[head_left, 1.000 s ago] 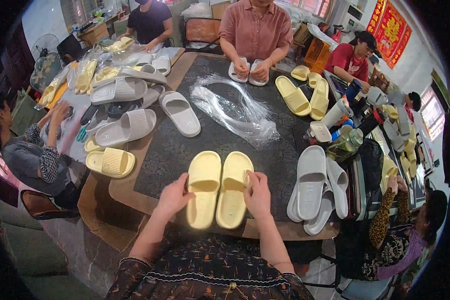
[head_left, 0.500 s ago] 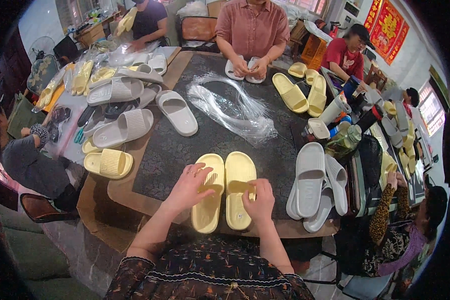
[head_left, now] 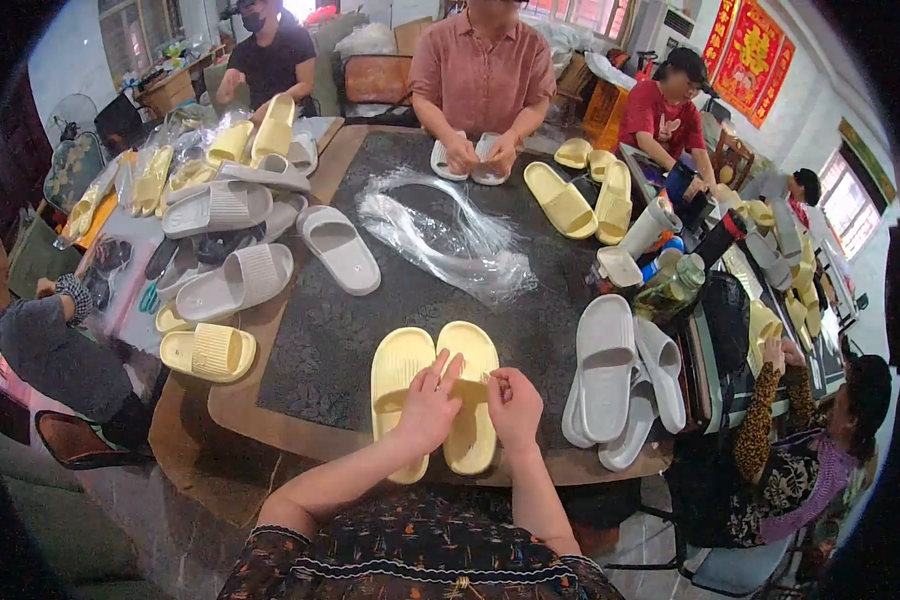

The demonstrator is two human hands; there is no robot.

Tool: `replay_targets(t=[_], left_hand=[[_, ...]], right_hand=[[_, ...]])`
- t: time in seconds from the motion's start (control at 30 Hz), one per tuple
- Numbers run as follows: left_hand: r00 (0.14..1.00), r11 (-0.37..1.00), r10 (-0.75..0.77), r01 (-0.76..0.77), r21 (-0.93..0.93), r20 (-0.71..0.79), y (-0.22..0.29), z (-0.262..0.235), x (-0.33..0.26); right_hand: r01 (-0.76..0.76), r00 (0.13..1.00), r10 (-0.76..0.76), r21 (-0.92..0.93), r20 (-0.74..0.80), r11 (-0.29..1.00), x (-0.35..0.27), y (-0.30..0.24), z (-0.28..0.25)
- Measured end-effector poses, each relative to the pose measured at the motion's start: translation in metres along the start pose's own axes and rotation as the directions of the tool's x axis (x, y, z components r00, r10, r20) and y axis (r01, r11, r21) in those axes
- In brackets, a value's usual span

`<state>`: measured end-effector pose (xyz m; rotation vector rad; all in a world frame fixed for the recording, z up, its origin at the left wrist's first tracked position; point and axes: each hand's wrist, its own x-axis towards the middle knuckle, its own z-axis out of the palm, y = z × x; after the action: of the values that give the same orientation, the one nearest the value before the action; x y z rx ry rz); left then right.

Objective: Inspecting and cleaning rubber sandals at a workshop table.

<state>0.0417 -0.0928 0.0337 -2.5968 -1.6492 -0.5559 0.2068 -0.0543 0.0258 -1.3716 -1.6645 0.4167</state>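
Two pale yellow slide slippers lie side by side in front of me at the near table edge. The left slipper is partly hidden by my left wrist. My left hand reaches across it, fingers stretched toward the strap of the right slipper. At that slipper's outer side, my right hand is closed, with thumb and fingertips pinched together near the strap edge. Whatever lies in that pinch is too small to make out. Beyond the slippers, a bundle of clear plastic strands lies in a loop on the dark mat.
Grey slippers are stacked to my right, more grey slippers to the left, beside a yellow slipper. Another yellow pair lies far right, near a jar. Across the table a person handles grey slippers; other people sit around.
My left hand has moved right, from the left slipper to the right slipper's strap. My right hand's fingers have drawn together. At the far left, a person has let go of a yellow slipper.
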Motion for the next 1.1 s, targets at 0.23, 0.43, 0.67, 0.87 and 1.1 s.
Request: replay_targets(t=[0.23, 0.43, 0.67, 0.87, 1.1], left_hand=[[0.961, 0.871, -0.010, -0.127, -0.475, -0.275, -0.027, -0.026, 0.012], [0.861, 0.595, -0.462, 0.124, -0.794, -0.211, -0.053, -0.016, 0.025], [0.797, 0.340, -0.599, 0.173, -0.924, -0.071, -0.046, 0.000, 0.018], [0.741, 0.393, -0.650, 0.138, -0.909, -0.169, -0.051, 0.017, 0.013], [0.817, 0.576, -0.501, 0.069, -0.814, -0.286, -0.050, 0.011, 0.016]], right_hand=[[0.140, 0.985, -0.160, 0.257, 0.059, 0.956, 0.013, -0.006, -0.001], [0.045, 0.965, -0.155, 0.445, 0.213, 0.895, 0.038, -0.033, 0.027], [-0.300, 0.937, 0.107, 0.604, 0.334, 0.739, 0.031, -0.018, 0.055], [-0.351, 0.923, 0.133, 0.648, 0.360, 0.676, 0.029, -0.007, 0.052], [-0.301, 0.941, 0.109, 0.643, 0.321, 0.705, 0.029, -0.012, 0.051]])
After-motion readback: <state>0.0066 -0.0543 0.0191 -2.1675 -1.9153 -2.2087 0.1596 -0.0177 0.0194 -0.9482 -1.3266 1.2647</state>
